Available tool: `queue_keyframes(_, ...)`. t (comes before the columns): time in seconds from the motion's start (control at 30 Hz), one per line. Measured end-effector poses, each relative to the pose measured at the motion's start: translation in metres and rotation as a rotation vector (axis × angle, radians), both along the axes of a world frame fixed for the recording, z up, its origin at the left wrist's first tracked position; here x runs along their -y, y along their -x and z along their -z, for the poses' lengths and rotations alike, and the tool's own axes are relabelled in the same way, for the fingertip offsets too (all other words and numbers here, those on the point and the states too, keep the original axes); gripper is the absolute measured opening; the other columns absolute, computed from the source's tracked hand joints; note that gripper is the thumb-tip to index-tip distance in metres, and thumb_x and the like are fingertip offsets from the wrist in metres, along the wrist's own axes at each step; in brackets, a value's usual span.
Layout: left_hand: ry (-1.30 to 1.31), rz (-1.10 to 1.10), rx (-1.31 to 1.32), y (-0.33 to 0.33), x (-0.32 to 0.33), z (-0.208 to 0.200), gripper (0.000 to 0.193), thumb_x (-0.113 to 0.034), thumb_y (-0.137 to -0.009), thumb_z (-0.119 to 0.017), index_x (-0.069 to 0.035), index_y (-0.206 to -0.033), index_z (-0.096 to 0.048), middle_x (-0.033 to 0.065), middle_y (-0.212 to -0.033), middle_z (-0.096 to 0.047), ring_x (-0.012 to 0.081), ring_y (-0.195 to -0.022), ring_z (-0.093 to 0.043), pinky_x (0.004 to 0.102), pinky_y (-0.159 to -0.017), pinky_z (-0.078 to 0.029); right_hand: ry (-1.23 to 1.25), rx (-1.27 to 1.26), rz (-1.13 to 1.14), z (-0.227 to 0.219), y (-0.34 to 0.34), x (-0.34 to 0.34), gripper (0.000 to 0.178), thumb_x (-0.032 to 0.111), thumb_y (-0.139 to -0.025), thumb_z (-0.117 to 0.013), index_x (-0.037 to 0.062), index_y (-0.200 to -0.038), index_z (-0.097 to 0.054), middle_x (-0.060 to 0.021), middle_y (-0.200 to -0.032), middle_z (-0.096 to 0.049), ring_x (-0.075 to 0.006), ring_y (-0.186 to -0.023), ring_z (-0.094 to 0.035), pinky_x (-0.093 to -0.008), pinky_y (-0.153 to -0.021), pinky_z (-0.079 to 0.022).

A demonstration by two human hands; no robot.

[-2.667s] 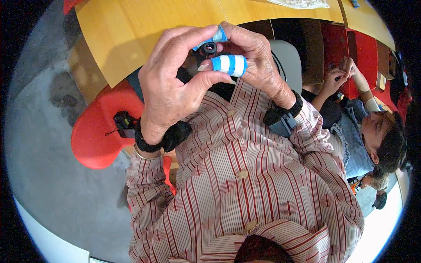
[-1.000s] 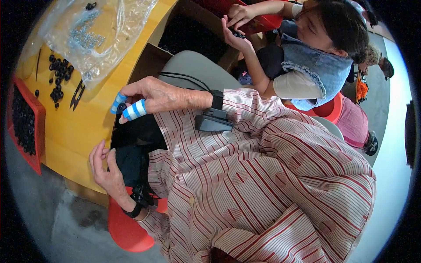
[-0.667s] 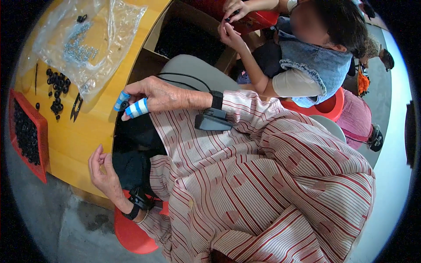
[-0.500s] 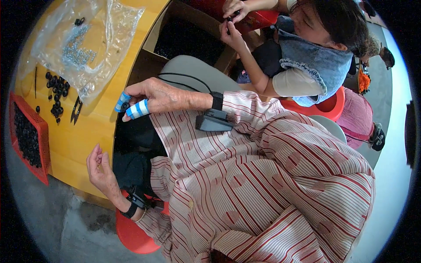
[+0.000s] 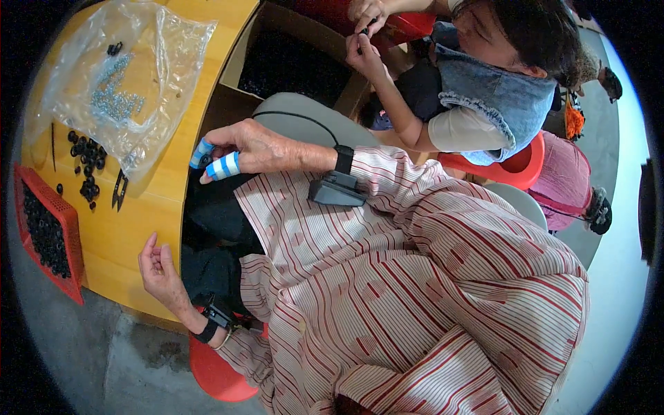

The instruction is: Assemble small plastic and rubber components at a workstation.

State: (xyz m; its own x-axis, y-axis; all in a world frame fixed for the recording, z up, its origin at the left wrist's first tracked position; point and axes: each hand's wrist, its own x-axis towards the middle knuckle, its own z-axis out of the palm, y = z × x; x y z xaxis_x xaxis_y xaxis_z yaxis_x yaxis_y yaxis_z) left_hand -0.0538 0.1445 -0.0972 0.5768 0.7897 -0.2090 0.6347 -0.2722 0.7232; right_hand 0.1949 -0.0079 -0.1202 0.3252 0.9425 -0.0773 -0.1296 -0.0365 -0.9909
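My right hand [image 5: 266, 150] is over the table's edge and my lap, with blue-and-white tape round its thumb and index finger. Pinched between those taped fingertips is a small black round piece [image 5: 205, 160], mostly covered. My left hand [image 5: 160, 275] hovers by the yellow table's near edge, holding nothing, its fingers loosely curled and apart. On the table beyond lie a scatter of small black round pieces [image 5: 88, 155] and black thread snips [image 5: 120, 190]. A clear plastic bag [image 5: 169, 59] lies there, with many small silvery-blue bits [image 5: 117, 93] on it.
A red basket [image 5: 75, 242] full of black pieces is at the table's corner. A cardboard box [image 5: 238, 69] of dark pieces stands beyond a grey chair [image 5: 297, 114]. A co-worker [image 5: 477, 90] sits nearby, both hands on a small black piece. Red stools [image 5: 221, 370] stand about.
The view has turned slightly, shifting the table and bag a little. My right hand keeps its pinch on the black piece; my left hand stays loosely open.
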Motion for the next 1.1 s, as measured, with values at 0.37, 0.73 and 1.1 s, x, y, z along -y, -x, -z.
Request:
queue_keyframes(0.37,-0.012,-0.018,-0.014,-0.006,0.001,0.014,0.023,-0.009,-0.084,-0.060,-0.004,-0.107,-0.060,-0.0004,-0.082,-0.050,0.0093,-0.070,-0.044,0.0217,-0.062,-0.038,0.106,0.089,0.086,0.034,-0.024,0.023,0.033,0.027,-0.078,-0.069,0.0036,-0.101,-0.062,-0.0057,-0.085,-0.065,-0.0129,-0.083,-0.061,-0.0278,-0.075,-0.049)
queue_keyframes(0.73,-0.074,-0.021,-0.006,-0.006,0.004,0.005,0.022,-0.010,-0.084,-0.061,-0.005,-0.105,-0.061,-0.0007,-0.081,-0.049,0.0089,-0.069,-0.043,0.0216,-0.061,-0.037,0.283,0.216,0.344,0.055,-0.038,0.032,0.034,0.030,-0.079,-0.068,0.0035,-0.101,-0.061,-0.0075,-0.089,-0.064,-0.0135,-0.080,-0.061,-0.0273,-0.071,-0.050)
queue_keyframes(1.1,-0.096,-0.003,-0.019,-0.008,0.004,0.004,0.022,-0.011,-0.084,-0.060,-0.005,-0.106,-0.062,0.0006,-0.080,-0.049,0.0099,-0.069,-0.043,0.0224,-0.059,-0.037,0.326,0.255,0.432,0.060,-0.041,0.032,0.033,0.029,-0.080,-0.067,0.0034,-0.100,-0.061,-0.0072,-0.087,-0.064,-0.0137,-0.078,-0.061,-0.0274,-0.069,-0.050)
